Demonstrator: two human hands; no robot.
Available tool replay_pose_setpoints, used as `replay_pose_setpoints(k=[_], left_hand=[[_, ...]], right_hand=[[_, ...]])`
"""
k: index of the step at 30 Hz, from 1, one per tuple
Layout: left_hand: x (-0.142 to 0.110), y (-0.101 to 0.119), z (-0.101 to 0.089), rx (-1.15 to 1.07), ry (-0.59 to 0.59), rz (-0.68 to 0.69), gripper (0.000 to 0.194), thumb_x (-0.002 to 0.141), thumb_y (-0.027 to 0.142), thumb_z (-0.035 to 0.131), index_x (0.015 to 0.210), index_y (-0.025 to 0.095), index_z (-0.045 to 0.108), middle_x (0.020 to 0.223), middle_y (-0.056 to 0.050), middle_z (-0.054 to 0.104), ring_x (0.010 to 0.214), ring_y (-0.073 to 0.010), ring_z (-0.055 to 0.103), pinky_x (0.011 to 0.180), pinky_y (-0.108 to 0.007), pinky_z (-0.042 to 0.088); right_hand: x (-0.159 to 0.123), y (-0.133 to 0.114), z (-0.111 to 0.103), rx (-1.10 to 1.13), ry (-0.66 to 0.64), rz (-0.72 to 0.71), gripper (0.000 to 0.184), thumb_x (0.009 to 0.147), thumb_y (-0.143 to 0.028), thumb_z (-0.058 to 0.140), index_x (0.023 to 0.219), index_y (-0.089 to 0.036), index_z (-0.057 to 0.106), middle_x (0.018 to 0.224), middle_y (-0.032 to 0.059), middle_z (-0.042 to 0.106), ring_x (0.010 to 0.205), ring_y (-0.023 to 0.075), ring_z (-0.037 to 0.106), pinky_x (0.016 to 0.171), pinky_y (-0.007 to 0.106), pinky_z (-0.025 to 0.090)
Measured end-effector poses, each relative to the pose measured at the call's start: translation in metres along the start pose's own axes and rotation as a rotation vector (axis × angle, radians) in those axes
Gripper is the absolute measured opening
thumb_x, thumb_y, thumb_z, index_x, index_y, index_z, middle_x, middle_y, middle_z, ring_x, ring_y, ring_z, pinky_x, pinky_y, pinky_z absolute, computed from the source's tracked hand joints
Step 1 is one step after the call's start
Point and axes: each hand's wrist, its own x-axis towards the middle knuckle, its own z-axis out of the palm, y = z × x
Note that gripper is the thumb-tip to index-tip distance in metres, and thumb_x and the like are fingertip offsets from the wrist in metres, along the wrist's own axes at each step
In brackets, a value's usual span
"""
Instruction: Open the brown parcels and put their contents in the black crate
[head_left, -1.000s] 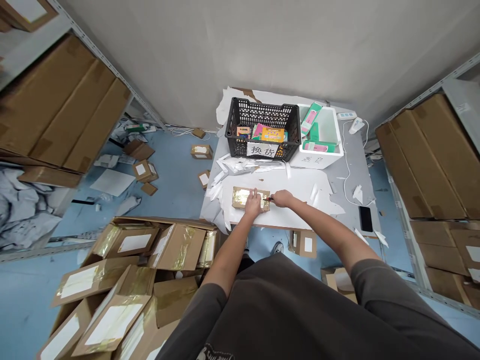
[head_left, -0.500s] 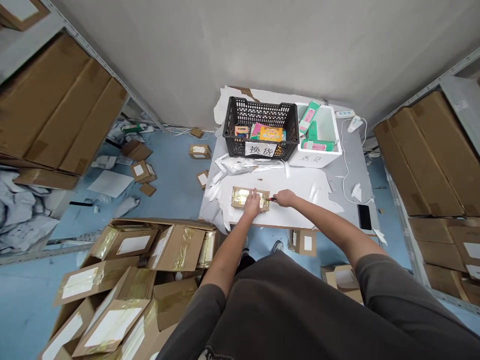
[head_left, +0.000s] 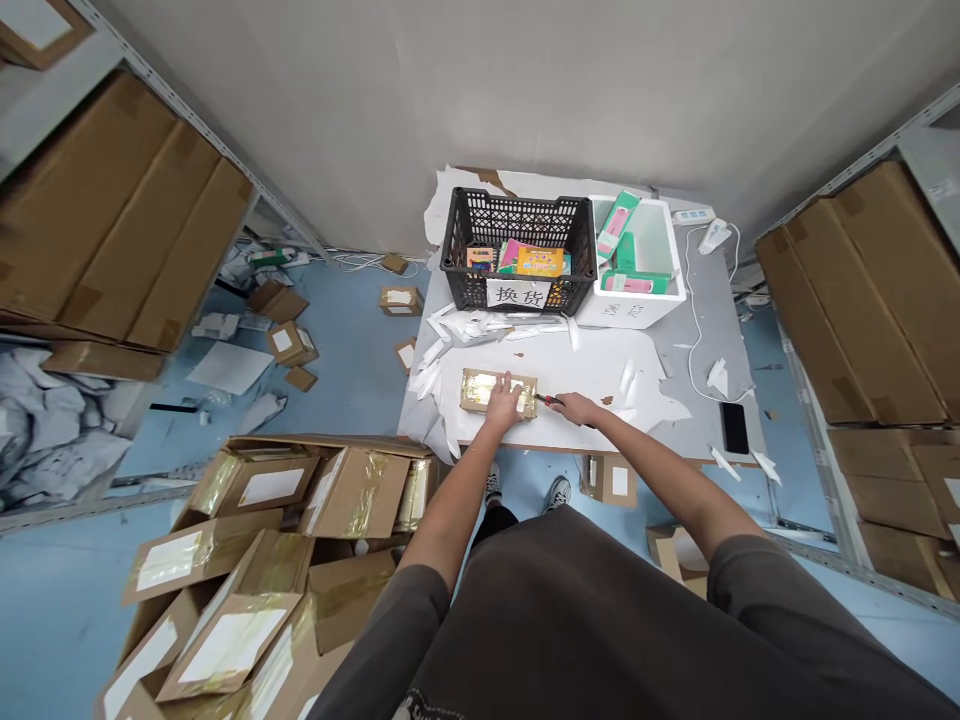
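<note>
A small cardboard box (head_left: 475,392) wrapped in shiny yellowish tape, with a white label on top, lies on the white sheet on the table. My left hand (head_left: 505,402) rests on the box's top near its middle, fingers spread and stretched toward the far edge. My right hand (head_left: 577,408) is closed around a red and black utility knife (head_left: 551,400). The knife's tip points left and meets the box's right end; whether it is in the tape is too small to tell.
Behind the box stand a black plastic crate (head_left: 517,210) and a white foam box (head_left: 636,312) holding small colourful packages. A phone (head_left: 734,428) lies at the table's right front. Many taped cartons (head_left: 360,495) fill a large box at left. Shelves with cartons flank both sides.
My right hand and the knife have shifted slightly toward me, and the knife now slants more, its tip still at the box's right end. My left hand stays on the box.
</note>
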Motion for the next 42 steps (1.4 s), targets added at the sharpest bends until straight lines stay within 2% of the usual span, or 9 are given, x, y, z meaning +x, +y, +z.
replay_pose_setpoints(k=[3, 5, 10, 23, 25, 28, 31, 35, 42], left_hand=[[0.000, 0.001, -0.001, 0.014, -0.010, -0.006, 0.080, 0.063, 0.035, 0.100, 0.133, 0.021, 0.063, 0.175, -0.022, 0.028, 0.164, -0.0448, 0.021, 0.128, -0.056, 0.033], [0.002, 0.003, -0.002, 0.038, -0.028, -0.017, 0.079, 0.063, 0.035, 0.101, 0.133, 0.023, 0.064, 0.176, -0.021, 0.027, 0.163, -0.0465, 0.021, 0.126, -0.059, 0.036], [0.006, 0.006, -0.003, 0.095, -0.065, -0.032, 0.073, 0.063, 0.036, 0.100, 0.129, 0.024, 0.070, 0.176, -0.018, 0.027, 0.162, -0.0506, 0.019, 0.124, -0.062, 0.036], [0.000, 0.006, -0.003, 0.108, -0.073, 0.021, 0.067, 0.062, 0.032, 0.101, 0.122, 0.026, 0.071, 0.177, -0.016, 0.025, 0.164, -0.0468, 0.017, 0.126, -0.063, 0.034], [0.001, 0.006, -0.004, 0.112, -0.075, 0.023, 0.064, 0.064, 0.032, 0.100, 0.122, 0.025, 0.072, 0.177, -0.015, 0.026, 0.164, -0.0466, 0.018, 0.126, -0.063, 0.034], [0.002, 0.006, -0.004, 0.099, -0.079, 0.022, 0.061, 0.067, 0.031, 0.098, 0.122, 0.024, 0.073, 0.177, -0.015, 0.026, 0.164, -0.0464, 0.019, 0.127, -0.060, 0.034], [0.002, 0.004, -0.003, 0.089, -0.076, 0.021, 0.058, 0.067, 0.028, 0.097, 0.119, 0.022, 0.073, 0.177, -0.016, 0.025, 0.164, -0.0465, 0.019, 0.128, -0.060, 0.033], [0.000, 0.003, -0.003, 0.093, -0.064, 0.032, 0.054, 0.068, 0.029, 0.096, 0.116, 0.022, 0.072, 0.177, -0.016, 0.025, 0.164, -0.0450, 0.019, 0.127, -0.060, 0.034], [0.000, 0.001, -0.004, 0.115, -0.056, 0.045, 0.057, 0.067, 0.027, 0.097, 0.117, 0.022, 0.071, 0.176, -0.017, 0.027, 0.163, -0.0451, 0.022, 0.126, -0.058, 0.037]], right_hand=[[0.002, 0.001, 0.008, -0.087, 0.081, -0.005, 0.047, 0.114, -0.052, 0.037, 0.127, -0.018, 0.067, 0.122, 0.0153, 0.076, 0.105, 0.0254, 0.075, 0.076, 0.026, 0.048], [0.002, 0.000, 0.009, -0.143, 0.107, 0.000, 0.048, 0.114, -0.051, 0.036, 0.131, -0.018, 0.066, 0.128, 0.0164, 0.075, 0.115, 0.0276, 0.072, 0.081, 0.028, 0.049], [0.000, -0.004, 0.006, -0.243, 0.119, -0.027, 0.050, 0.114, -0.052, 0.034, 0.134, -0.018, 0.065, 0.124, 0.0194, 0.075, 0.114, 0.0312, 0.072, 0.087, 0.034, 0.051], [0.000, -0.010, 0.007, -0.258, 0.133, -0.055, 0.046, 0.113, -0.048, 0.039, 0.133, -0.017, 0.066, 0.126, 0.0216, 0.074, 0.118, 0.0319, 0.072, 0.092, 0.036, 0.052], [0.001, -0.006, 0.008, -0.177, 0.114, -0.045, 0.042, 0.112, -0.048, 0.042, 0.128, -0.017, 0.067, 0.123, 0.0196, 0.075, 0.112, 0.0300, 0.074, 0.087, 0.033, 0.053], [0.001, 0.002, 0.015, 0.144, 0.035, -0.033, 0.037, 0.112, -0.047, 0.044, 0.111, -0.018, 0.066, 0.096, 0.0110, 0.077, 0.077, 0.0209, 0.074, 0.069, 0.027, 0.053], [-0.001, 0.008, 0.028, 0.558, -0.068, -0.001, 0.036, 0.113, -0.049, 0.044, 0.096, -0.020, 0.057, 0.062, -0.0016, 0.061, 0.044, 0.0123, 0.054, 0.049, 0.023, 0.044], [-0.004, 0.008, 0.043, 0.840, -0.119, 0.035, 0.037, 0.111, -0.054, 0.049, 0.089, -0.023, 0.046, 0.051, -0.0081, 0.047, 0.037, 0.0096, 0.043, 0.040, 0.020, 0.036], [-0.004, 0.008, 0.055, 0.878, -0.116, 0.024, 0.042, 0.108, -0.060, 0.053, 0.087, -0.024, 0.043, 0.052, -0.0087, 0.047, 0.037, 0.0087, 0.043, 0.040, 0.019, 0.035]])
